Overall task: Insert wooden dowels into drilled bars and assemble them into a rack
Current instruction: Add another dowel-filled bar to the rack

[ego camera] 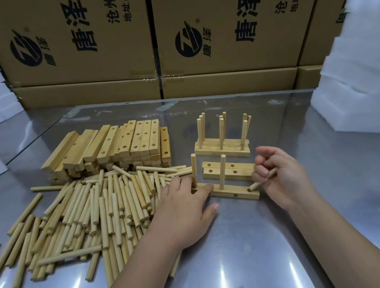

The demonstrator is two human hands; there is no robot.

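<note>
A drilled wooden bar [235, 192] lies on the steel table with two dowels standing upright in it. My left hand [185, 207] presses its left end down with straight fingers. My right hand [281, 175] pinches a loose dowel [260, 181], whose tip points at the hole on the bar's right end. Behind this bar lie two bare drilled bars [230, 170]. Further back stands a group of bars with upright dowels [222, 143].
A heap of loose dowels [91, 212] covers the table to the left. A stack of drilled bars [114, 149] sits behind the heap. White foam blocks [364, 77] stand at the right and left. Cardboard boxes [217, 31] line the back.
</note>
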